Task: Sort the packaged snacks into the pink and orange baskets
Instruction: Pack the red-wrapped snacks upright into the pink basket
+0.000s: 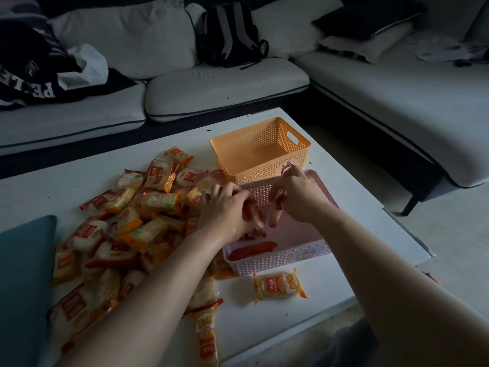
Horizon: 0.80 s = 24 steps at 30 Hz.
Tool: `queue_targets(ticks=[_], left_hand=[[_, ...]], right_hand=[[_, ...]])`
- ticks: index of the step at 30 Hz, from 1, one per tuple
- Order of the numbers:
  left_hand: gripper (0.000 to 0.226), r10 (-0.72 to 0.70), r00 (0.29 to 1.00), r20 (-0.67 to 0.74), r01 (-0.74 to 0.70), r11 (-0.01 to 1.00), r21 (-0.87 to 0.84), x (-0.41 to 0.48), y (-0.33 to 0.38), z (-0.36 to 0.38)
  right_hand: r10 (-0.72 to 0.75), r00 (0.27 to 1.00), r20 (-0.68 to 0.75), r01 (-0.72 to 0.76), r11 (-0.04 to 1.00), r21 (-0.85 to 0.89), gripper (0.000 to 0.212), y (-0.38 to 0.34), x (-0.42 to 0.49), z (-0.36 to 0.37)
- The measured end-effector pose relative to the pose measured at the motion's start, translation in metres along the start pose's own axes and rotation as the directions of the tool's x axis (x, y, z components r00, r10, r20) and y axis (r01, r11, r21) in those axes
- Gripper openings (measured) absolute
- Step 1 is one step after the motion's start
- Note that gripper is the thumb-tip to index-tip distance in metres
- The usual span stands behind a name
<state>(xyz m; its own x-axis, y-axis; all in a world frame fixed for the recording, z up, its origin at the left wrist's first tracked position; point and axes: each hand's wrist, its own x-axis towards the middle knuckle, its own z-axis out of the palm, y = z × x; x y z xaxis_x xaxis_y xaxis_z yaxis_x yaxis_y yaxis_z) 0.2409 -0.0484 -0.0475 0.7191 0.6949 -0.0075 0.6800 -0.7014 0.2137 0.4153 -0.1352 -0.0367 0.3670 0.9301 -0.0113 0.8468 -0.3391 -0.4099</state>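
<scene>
Nearest to the person, a lone packet (279, 284) in orange-edged film lies on the white table (370, 234), just in front of the pink basket (277, 259). The right forearm passes above it, and I think a low sweep of this arm can push it off the front edge. On the left, a teal cushion (23, 282) touches the pile of snacks (127, 221), a loose heap of flat, glossy, pillow-shaped bags with red or orange ends. Such film is slippery, so the heap may slide when one bag is pulled. In this weak light red and orange look close, so a wrong sorting is possible.

The left hand (225, 207) has its fingers curled round some red packets (254, 217) over the left rim of the pink basket. The right hand (299, 194) pinches one more of the red packets above the same basket, where a long red bag (252, 250) lies inside. The basket is thin lattice plastic, surely light, and can shift if knocked. Behind it stands the orange basket (260, 154), of the same lattice, with nothing visible inside. Farther away is a pale sofa (225, 88) with a dark backpack (230, 35).
</scene>
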Motion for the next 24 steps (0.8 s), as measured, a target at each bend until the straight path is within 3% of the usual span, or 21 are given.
queue_targets(ticks=[4, 7, 9, 13, 18, 21, 24], left_hand=[[0.075, 0.011, 0.999, -0.038, -0.013, 0.999, -0.043, -0.002, 0.003, 0.0], [0.07, 0.032, 0.999, -0.013, -0.033, 0.998, -0.051, -0.003, 0.003, -0.002], [0.063, 0.047, 0.999, 0.002, -0.046, 0.996, -0.075, -0.004, 0.002, -0.007], [0.021, 0.144, 0.979, -0.145, -0.176, 0.955, -0.237, -0.027, 0.003, -0.024], [0.026, 0.186, 0.949, 0.255, -0.105, 0.948, -0.3, -0.052, 0.002, -0.029], [0.029, 0.163, 0.964, 0.211, -0.098, 0.952, -0.289, -0.055, 0.002, -0.03], [0.029, 0.158, 0.963, 0.218, -0.103, 0.964, -0.245, -0.056, 0.004, -0.032]], right_hand=[[-0.097, 0.994, -0.042, 0.103, 0.971, 0.214, 0.049, -0.015, 0.0, 0.02], [0.068, 0.993, -0.093, -0.023, 0.91, 0.413, 0.035, -0.017, 0.005, 0.028], [0.199, 0.979, -0.049, -0.144, 0.838, 0.527, 0.031, -0.015, 0.004, 0.025], [0.264, 0.964, 0.031, -0.23, 0.771, 0.594, 0.022, -0.008, 0.001, 0.014], [0.296, 0.954, 0.035, -0.246, 0.716, 0.653, 0.023, -0.007, -0.003, 0.005], [0.326, 0.936, 0.132, -0.312, 0.597, 0.739, 0.02, -0.008, -0.005, 0.001], [0.259, 0.937, 0.235, -0.349, 0.653, 0.672, 0.023, -0.011, -0.009, 0.002]])
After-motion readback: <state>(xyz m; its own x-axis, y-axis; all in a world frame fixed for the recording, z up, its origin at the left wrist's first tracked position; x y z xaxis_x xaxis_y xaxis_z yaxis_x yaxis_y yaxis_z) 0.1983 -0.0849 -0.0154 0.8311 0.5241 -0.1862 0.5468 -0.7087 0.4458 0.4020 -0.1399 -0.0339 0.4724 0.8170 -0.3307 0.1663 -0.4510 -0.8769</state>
